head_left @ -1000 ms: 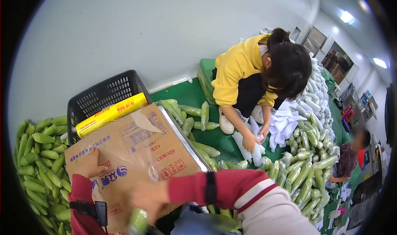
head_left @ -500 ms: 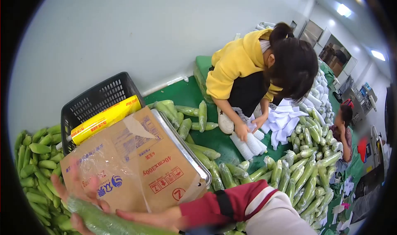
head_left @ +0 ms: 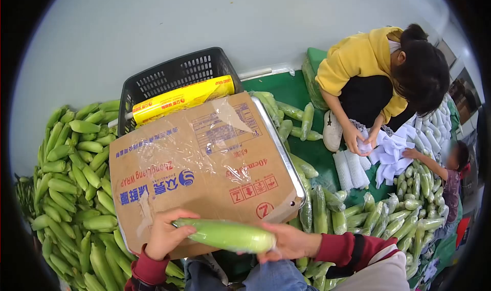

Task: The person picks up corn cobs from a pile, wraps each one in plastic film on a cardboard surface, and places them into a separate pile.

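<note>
One wrapped ear of corn (head_left: 227,235) is grasped at its left end by the left hand (head_left: 166,233) and at its right by the right hand (head_left: 292,241), above the near edge of the cardboard (head_left: 204,181). The film (head_left: 276,251) is best smoothed snugly with light pressure.

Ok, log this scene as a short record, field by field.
Held item: green corn ear in clear film
Left hand: grips one end of the ear
Right hand: at the other end; firmness of grip unclear
Beneath: printed cardboard, metal rim along its right edge
Behind: yellow roll at a black basket
Left side: heap of green ears
Right side: film-wrapped ears
Co-worker: person in a yellow top, crouching, hands above white netted pieces
</note>
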`<control>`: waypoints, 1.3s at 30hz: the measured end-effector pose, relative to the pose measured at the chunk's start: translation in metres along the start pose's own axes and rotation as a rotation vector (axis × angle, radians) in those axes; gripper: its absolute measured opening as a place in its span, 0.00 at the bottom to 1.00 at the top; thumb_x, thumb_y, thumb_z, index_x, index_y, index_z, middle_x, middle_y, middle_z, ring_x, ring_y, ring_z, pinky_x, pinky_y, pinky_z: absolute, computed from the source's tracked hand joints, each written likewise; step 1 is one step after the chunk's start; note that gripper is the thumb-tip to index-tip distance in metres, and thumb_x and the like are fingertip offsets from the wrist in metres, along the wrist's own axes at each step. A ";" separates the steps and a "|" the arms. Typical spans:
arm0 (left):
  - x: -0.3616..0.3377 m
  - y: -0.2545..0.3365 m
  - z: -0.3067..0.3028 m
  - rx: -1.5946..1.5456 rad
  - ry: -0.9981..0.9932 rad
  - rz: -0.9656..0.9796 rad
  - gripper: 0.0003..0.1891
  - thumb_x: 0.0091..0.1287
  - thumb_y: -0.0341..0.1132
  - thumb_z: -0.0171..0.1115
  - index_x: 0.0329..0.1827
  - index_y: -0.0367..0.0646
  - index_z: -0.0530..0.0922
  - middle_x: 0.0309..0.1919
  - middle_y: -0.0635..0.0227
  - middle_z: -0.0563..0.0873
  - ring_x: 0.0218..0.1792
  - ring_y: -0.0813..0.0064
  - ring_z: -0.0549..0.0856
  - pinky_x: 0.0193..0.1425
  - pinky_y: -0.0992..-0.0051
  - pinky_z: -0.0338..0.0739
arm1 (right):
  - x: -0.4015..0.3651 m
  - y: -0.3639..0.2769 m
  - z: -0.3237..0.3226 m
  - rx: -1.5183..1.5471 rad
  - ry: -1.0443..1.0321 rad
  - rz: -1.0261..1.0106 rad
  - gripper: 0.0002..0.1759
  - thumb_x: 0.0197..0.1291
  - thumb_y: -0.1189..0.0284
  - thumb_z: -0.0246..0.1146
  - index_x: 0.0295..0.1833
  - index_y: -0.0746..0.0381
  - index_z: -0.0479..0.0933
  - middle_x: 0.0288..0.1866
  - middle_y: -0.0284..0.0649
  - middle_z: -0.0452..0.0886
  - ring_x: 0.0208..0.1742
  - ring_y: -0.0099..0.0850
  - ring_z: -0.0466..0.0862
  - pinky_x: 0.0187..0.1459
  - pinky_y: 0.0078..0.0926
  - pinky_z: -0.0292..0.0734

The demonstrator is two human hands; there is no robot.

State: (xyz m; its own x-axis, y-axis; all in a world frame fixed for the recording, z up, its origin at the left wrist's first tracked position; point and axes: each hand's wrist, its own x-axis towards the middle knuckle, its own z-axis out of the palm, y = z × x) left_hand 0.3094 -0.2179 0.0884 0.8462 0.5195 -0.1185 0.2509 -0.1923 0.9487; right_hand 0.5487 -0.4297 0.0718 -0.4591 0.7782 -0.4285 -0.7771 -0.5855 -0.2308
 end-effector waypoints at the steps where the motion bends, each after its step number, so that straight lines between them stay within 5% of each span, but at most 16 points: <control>1: -0.002 0.013 0.000 0.185 -0.024 0.028 0.29 0.62 0.45 0.72 0.61 0.38 0.75 0.40 0.55 0.87 0.43 0.57 0.88 0.49 0.66 0.82 | 0.003 0.000 -0.017 -0.079 0.016 -0.087 0.34 0.75 0.45 0.41 0.73 0.59 0.60 0.56 0.49 0.81 0.28 0.24 0.81 0.22 0.14 0.75; 2: -0.004 0.034 0.003 0.372 -0.046 0.061 0.32 0.60 0.47 0.73 0.63 0.39 0.74 0.40 0.53 0.87 0.44 0.54 0.88 0.50 0.66 0.81 | -0.005 -0.017 0.007 -0.177 0.178 -0.183 0.31 0.76 0.47 0.44 0.70 0.60 0.63 0.51 0.46 0.83 0.21 0.18 0.75 0.18 0.10 0.65; 4: -0.004 0.057 0.024 0.534 -0.097 0.060 0.36 0.59 0.47 0.74 0.66 0.38 0.70 0.42 0.45 0.85 0.49 0.38 0.83 0.51 0.63 0.80 | 0.003 -0.036 0.020 -0.590 0.284 -0.634 0.26 0.77 0.51 0.44 0.64 0.60 0.67 0.47 0.43 0.83 0.29 0.21 0.78 0.29 0.13 0.71; 6: -0.007 0.058 0.036 0.283 -0.153 0.011 0.38 0.60 0.47 0.73 0.68 0.37 0.66 0.48 0.45 0.83 0.52 0.41 0.82 0.54 0.63 0.78 | 0.031 -0.056 0.034 -0.944 0.420 -1.116 0.24 0.77 0.55 0.43 0.63 0.61 0.67 0.45 0.41 0.82 0.37 0.23 0.79 0.38 0.20 0.75; 8: 0.003 0.055 0.037 0.100 -0.232 0.005 0.40 0.63 0.46 0.71 0.70 0.35 0.60 0.56 0.48 0.77 0.56 0.51 0.81 0.60 0.63 0.74 | 0.058 -0.069 0.059 -0.612 0.268 -1.185 0.29 0.75 0.50 0.42 0.66 0.63 0.64 0.52 0.45 0.78 0.51 0.32 0.79 0.52 0.29 0.75; 9: 0.004 0.054 0.035 -0.014 -0.247 -0.034 0.39 0.63 0.45 0.70 0.69 0.35 0.61 0.57 0.50 0.76 0.56 0.54 0.80 0.61 0.64 0.73 | 0.062 -0.065 0.078 -0.234 0.108 -1.016 0.36 0.73 0.44 0.42 0.68 0.65 0.62 0.59 0.50 0.76 0.58 0.38 0.79 0.61 0.33 0.73; 12: 0.001 0.051 0.024 -0.370 -0.321 -0.097 0.37 0.63 0.47 0.70 0.66 0.34 0.64 0.49 0.55 0.78 0.46 0.61 0.80 0.52 0.68 0.74 | 0.071 -0.066 0.101 -0.281 -0.188 -1.082 0.34 0.72 0.49 0.51 0.70 0.64 0.59 0.64 0.49 0.73 0.63 0.40 0.77 0.64 0.39 0.71; 16: -0.002 0.077 0.017 -0.762 -0.409 -0.222 0.43 0.56 0.57 0.74 0.63 0.33 0.66 0.34 0.56 0.83 0.29 0.67 0.84 0.33 0.70 0.79 | 0.093 -0.032 0.077 -0.914 -0.067 -1.011 0.44 0.67 0.55 0.61 0.78 0.60 0.47 0.63 0.46 0.72 0.61 0.32 0.75 0.57 0.29 0.75; 20: 0.020 0.086 0.000 0.422 -0.333 0.212 0.36 0.65 0.47 0.69 0.68 0.34 0.64 0.56 0.46 0.77 0.54 0.55 0.82 0.56 0.67 0.77 | 0.039 -0.063 0.055 -0.734 0.230 -0.921 0.47 0.64 0.65 0.65 0.77 0.61 0.42 0.62 0.47 0.72 0.55 0.33 0.78 0.51 0.32 0.81; 22: 0.003 0.066 -0.013 0.401 -0.183 0.105 0.35 0.64 0.44 0.69 0.68 0.35 0.64 0.58 0.48 0.76 0.57 0.55 0.80 0.60 0.66 0.75 | 0.004 -0.099 0.040 -0.673 0.594 -1.006 0.40 0.66 0.73 0.61 0.74 0.64 0.45 0.58 0.48 0.74 0.43 0.32 0.84 0.46 0.33 0.84; 23: -0.007 0.055 -0.020 0.392 -0.116 0.054 0.35 0.64 0.42 0.69 0.69 0.35 0.64 0.59 0.49 0.76 0.58 0.55 0.79 0.62 0.65 0.74 | -0.014 -0.124 0.036 -0.445 0.732 -0.870 0.35 0.65 0.74 0.61 0.72 0.63 0.49 0.55 0.45 0.73 0.47 0.32 0.82 0.48 0.33 0.82; 28: -0.023 0.012 -0.026 0.638 0.246 0.034 0.29 0.61 0.34 0.68 0.65 0.37 0.71 0.66 0.47 0.70 0.67 0.48 0.70 0.69 0.60 0.66 | -0.009 -0.191 -0.176 -0.989 0.959 -0.928 0.36 0.61 0.72 0.63 0.73 0.61 0.57 0.56 0.46 0.75 0.56 0.38 0.77 0.51 0.34 0.78; 31: -0.019 0.000 -0.027 0.858 0.378 0.049 0.30 0.58 0.32 0.68 0.65 0.38 0.72 0.69 0.45 0.66 0.71 0.44 0.65 0.73 0.54 0.60 | 0.036 -0.194 -0.270 -1.209 1.429 -0.821 0.38 0.60 0.72 0.64 0.75 0.62 0.58 0.58 0.50 0.75 0.58 0.40 0.77 0.54 0.33 0.76; 34: -0.021 -0.002 -0.038 1.008 0.371 0.010 0.31 0.56 0.31 0.68 0.66 0.39 0.71 0.71 0.44 0.63 0.73 0.43 0.62 0.75 0.49 0.54 | 0.048 -0.181 -0.207 -1.120 1.407 -0.550 0.40 0.61 0.73 0.64 0.77 0.60 0.54 0.62 0.53 0.73 0.61 0.39 0.76 0.58 0.31 0.73; 37: -0.015 -0.012 -0.052 1.015 0.390 -0.009 0.33 0.55 0.31 0.69 0.67 0.39 0.71 0.73 0.44 0.61 0.73 0.43 0.61 0.75 0.48 0.54 | 0.030 -0.181 -0.221 -1.003 1.119 -0.695 0.38 0.67 0.73 0.59 0.78 0.67 0.51 0.73 0.59 0.64 0.68 0.41 0.71 0.65 0.33 0.69; 39: -0.009 -0.022 -0.055 1.047 0.442 0.031 0.34 0.56 0.33 0.69 0.68 0.39 0.70 0.71 0.43 0.64 0.70 0.43 0.65 0.74 0.50 0.57 | 0.020 -0.163 -0.193 -0.893 1.122 -0.796 0.33 0.67 0.70 0.58 0.74 0.68 0.59 0.68 0.59 0.69 0.67 0.45 0.72 0.62 0.34 0.70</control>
State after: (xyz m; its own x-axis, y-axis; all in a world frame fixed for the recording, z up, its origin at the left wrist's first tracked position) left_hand 0.2700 -0.1722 0.0843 0.6712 0.7106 0.2110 0.6779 -0.7036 0.2132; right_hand 0.7495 -0.3624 -0.0681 0.7445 0.6183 -0.2518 0.0122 -0.3896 -0.9209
